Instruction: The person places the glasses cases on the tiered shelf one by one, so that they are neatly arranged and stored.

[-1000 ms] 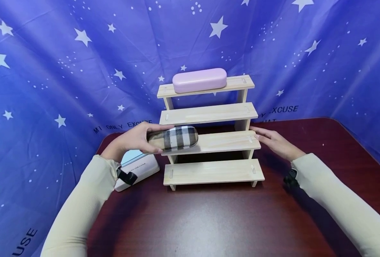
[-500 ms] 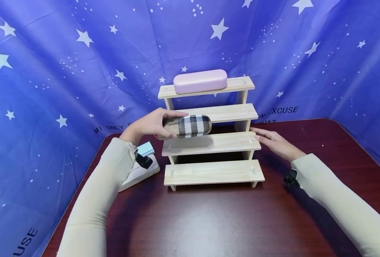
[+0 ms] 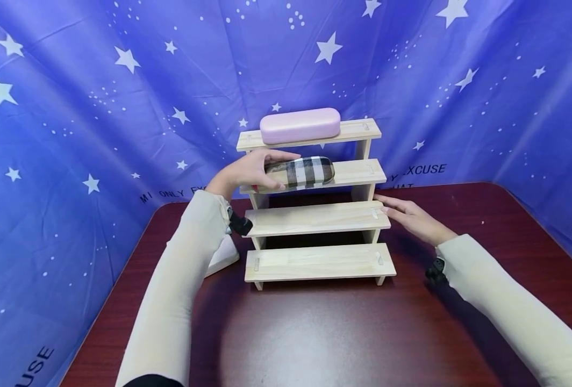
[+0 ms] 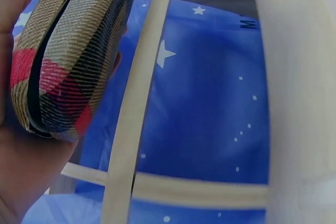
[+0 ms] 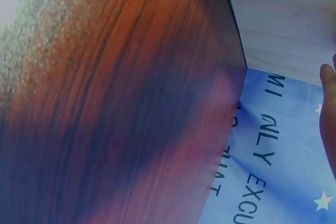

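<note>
My left hand (image 3: 247, 171) grips a plaid glasses case (image 3: 310, 172) by its left end, thumb in front and fingers behind. The case lies lengthwise along the second tier from the top of a stepped wooden display rack (image 3: 320, 262) and overlaps that tier in the head view. Up close in the left wrist view, the tan, black and red check of the case shows, with a dark seam along its side. On the top tier rests a pink glasses case (image 3: 300, 126). My right hand (image 3: 414, 219) touches the rack's right side at the third tier, its fingers extended.
A white box (image 3: 224, 256) sits left of the rack, mostly hidden behind my left forearm. The rack stands on a dark red wooden table (image 3: 324, 328). Behind it hangs a blue curtain (image 3: 208, 59) with white stars.
My left hand has carried the plaid case up and to the right, from in front of the third tier to the second. The right hand stays at the rack's side.
</note>
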`<state>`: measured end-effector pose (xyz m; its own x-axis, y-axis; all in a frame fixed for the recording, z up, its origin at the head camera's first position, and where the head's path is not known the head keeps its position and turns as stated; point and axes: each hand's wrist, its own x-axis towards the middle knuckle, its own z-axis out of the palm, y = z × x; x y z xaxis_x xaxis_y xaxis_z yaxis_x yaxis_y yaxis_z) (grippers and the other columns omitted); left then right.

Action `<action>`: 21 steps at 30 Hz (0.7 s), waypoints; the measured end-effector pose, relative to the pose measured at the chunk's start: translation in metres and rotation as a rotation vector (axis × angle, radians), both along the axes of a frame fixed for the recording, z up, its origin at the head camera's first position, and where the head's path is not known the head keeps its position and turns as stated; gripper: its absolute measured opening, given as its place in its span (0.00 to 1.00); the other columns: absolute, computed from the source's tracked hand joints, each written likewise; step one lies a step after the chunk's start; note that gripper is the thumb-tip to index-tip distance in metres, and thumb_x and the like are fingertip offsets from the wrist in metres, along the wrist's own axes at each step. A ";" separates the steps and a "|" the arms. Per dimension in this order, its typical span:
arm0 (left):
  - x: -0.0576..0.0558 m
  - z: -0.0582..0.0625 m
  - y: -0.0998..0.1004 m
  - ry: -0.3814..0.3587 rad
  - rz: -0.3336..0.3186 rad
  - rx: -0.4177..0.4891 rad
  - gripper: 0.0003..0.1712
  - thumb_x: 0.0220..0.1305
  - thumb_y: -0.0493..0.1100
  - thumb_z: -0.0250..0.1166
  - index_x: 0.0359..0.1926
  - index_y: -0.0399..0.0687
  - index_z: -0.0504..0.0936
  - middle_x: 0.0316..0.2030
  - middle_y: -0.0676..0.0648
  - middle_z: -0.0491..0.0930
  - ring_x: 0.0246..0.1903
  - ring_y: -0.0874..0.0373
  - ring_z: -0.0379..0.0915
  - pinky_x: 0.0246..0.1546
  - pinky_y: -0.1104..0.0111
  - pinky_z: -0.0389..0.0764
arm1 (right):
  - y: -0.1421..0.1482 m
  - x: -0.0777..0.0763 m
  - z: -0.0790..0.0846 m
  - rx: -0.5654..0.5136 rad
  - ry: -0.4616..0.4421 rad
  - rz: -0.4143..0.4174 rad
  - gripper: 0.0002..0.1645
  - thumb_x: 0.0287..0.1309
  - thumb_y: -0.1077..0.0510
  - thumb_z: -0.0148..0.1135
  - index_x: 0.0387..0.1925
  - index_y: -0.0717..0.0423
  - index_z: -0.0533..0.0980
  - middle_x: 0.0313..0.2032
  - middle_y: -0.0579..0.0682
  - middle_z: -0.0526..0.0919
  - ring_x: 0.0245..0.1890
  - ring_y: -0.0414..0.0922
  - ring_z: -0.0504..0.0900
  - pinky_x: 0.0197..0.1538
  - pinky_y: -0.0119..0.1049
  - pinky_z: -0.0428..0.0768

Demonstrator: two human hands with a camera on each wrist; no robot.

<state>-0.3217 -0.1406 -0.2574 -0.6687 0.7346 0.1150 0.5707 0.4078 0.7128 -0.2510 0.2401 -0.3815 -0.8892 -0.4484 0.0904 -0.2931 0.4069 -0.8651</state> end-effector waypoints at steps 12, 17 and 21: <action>-0.022 -0.002 0.025 -0.048 -0.021 -0.012 0.38 0.46 0.37 0.69 0.63 0.51 0.73 0.57 0.51 0.74 0.28 0.62 0.62 0.35 0.70 0.67 | 0.002 -0.003 -0.003 0.000 0.017 -0.003 0.30 0.71 0.51 0.45 0.69 0.59 0.58 0.66 0.61 0.64 0.65 0.45 0.61 0.64 0.53 0.57; -0.027 -0.004 0.028 -0.080 -0.007 -0.020 0.38 0.46 0.36 0.68 0.63 0.49 0.72 0.61 0.50 0.71 0.48 0.63 0.64 0.47 0.72 0.66 | 0.001 -0.001 -0.004 -0.026 0.002 0.012 0.31 0.71 0.52 0.45 0.69 0.60 0.57 0.66 0.61 0.62 0.67 0.53 0.57 0.65 0.57 0.55; -0.027 -0.003 0.030 -0.129 0.009 -0.017 0.39 0.46 0.34 0.67 0.64 0.47 0.71 0.62 0.48 0.70 0.47 0.59 0.63 0.44 0.71 0.66 | 0.002 -0.001 -0.005 -0.043 0.001 0.014 0.30 0.71 0.53 0.44 0.69 0.60 0.58 0.66 0.60 0.63 0.67 0.53 0.57 0.65 0.57 0.54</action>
